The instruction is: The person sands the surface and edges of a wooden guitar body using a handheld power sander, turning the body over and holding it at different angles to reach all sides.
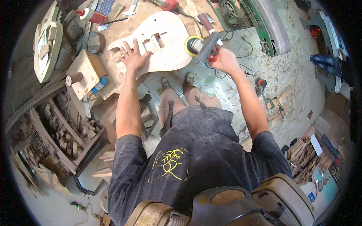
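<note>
In the head view, the left grip [134, 55], a bare hand with its fingers spread well apart, lies palm down on the pale, unpainted wooden guitar body [167, 28]. The guitar body rests on the brown wooden surface [126, 29], spreading ahead of and to the right of this grip, its rectangular cut-outs just beside the fingertips. The right grip [225, 61], also bare, is clamped on the red part of a red and grey handheld power tool [207, 47]. The tool's round, yellow-rimmed pad [192, 45] points left from that grip, by the guitar body's right edge; whether the two touch, I cannot tell.

Ahead and left of the left grip stands a white bottle with a red cap and red label [92, 16]; nearer on its left is a pale wooden box [83, 75] bearing a brown cylinder [74, 78]. Just ahead and left of the right grip lies a dark reddish-brown cylinder [205, 22]. Farther ahead and right is a green machine with a grey belt [277, 26].
</note>
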A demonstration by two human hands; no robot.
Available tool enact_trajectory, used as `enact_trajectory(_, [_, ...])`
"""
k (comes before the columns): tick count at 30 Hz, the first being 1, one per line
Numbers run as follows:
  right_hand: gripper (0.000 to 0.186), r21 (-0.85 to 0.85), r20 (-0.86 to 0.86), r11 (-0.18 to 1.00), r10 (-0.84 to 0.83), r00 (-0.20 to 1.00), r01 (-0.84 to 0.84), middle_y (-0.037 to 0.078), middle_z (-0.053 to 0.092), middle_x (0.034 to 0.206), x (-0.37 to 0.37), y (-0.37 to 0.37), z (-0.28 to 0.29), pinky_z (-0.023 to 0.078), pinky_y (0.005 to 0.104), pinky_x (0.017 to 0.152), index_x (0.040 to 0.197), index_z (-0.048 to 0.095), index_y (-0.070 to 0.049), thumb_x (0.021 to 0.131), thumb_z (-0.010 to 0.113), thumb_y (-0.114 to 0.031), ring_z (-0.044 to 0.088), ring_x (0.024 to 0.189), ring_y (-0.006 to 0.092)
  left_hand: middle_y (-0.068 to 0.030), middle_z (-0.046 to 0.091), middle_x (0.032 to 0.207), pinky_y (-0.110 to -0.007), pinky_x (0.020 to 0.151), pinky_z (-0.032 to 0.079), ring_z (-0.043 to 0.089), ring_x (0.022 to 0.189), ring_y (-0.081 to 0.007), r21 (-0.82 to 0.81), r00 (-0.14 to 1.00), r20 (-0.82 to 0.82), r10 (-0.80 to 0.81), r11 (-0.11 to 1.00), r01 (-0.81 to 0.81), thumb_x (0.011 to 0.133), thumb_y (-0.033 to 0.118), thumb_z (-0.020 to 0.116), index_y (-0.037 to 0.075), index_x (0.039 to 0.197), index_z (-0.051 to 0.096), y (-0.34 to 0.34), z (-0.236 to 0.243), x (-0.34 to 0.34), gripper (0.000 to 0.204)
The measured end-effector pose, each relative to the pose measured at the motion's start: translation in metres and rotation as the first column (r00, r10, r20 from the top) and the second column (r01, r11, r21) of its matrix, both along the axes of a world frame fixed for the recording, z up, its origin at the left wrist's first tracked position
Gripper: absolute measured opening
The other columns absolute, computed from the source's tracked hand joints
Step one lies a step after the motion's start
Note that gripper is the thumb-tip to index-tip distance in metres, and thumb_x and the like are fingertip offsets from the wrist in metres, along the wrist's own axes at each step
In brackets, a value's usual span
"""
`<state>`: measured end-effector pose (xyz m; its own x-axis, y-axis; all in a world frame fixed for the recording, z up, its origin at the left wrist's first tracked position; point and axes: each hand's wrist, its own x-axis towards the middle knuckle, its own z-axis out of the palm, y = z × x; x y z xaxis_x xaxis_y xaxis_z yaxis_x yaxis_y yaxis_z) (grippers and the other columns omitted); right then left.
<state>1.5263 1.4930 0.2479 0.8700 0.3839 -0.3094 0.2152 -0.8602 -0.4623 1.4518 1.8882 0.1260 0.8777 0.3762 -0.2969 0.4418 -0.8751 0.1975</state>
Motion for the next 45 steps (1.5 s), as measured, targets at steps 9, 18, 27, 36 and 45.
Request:
enact_trajectory(9, [0.037,0.123,-0.031,0.976,0.185,0.982,-0.180,0.024,0.068,0.084,-0.073,0.008,0.002,0.054,0.0525,0.076,0.095,0.059,-0.002,0.071,0.074,-0.026,0.068,0.085,0.0460,-0.0267,-0.003,0.170,-0.075,0.116,0.000,-0.008,0.155,-0.0524,-0.025,1.000,0.024,-0.014,1.000,0.015,0.079,0.080,0.063,0.033,0.166,0.008,-0.003,0.004,0.002,0.114])
enact_trajectory(18, [0.044,0.042,0.054,0.999,0.032,0.998,-0.034,0.022,0.072,0.086,0.008,-0.011,0.004,0.055,0.0522,0.076,0.107,0.064,-0.006,0.077,0.078,-0.035,0.069,0.087,0.0439,-0.0276,-0.007,0.170,-0.074,0.117,-0.001,-0.009,0.154,-0.0532,-0.037,1.000,0.007,0.002,0.999,-0.002,0.078,0.078,0.065,0.030,0.167,0.008,-0.003,0.009,0.003,0.116])
enact_trajectory(27, [0.046,0.114,-0.015,0.966,0.237,0.971,-0.234,0.021,0.071,0.089,-0.069,-0.001,0.000,0.055,0.0517,0.074,0.108,0.062,-0.005,0.078,0.079,-0.035,0.070,0.086,0.0432,-0.0283,-0.006,0.170,-0.074,0.117,-0.002,-0.010,0.155,-0.0527,-0.045,1.000,-0.012,0.008,0.999,-0.008,0.079,0.075,0.065,0.028,0.167,0.010,-0.004,0.015,0.001,0.114])
enact_trajectory(36, [0.041,0.019,0.005,0.999,-0.031,1.000,0.031,0.022,0.071,0.084,-0.007,-0.034,-0.014,0.055,0.0515,0.075,0.100,0.064,-0.006,0.075,0.078,-0.035,0.070,0.086,0.0431,-0.0284,-0.007,0.170,-0.074,0.117,-0.003,-0.010,0.154,-0.0530,-0.040,1.000,0.006,-0.002,0.999,0.002,0.079,0.074,0.065,0.028,0.167,0.008,-0.004,0.013,0.003,0.115])
enact_trajectory(45, [0.042,0.124,-0.051,0.991,0.059,0.997,-0.053,0.021,0.072,0.085,-0.037,-0.031,-0.019,0.054,0.0520,0.074,0.102,0.065,-0.007,0.071,0.078,-0.033,0.070,0.084,0.0429,-0.0284,-0.007,0.170,-0.074,0.117,-0.001,-0.011,0.155,-0.0524,-0.047,1.000,0.001,-0.006,0.999,0.006,0.079,0.074,0.066,0.028,0.167,0.008,-0.001,0.010,0.000,0.115])
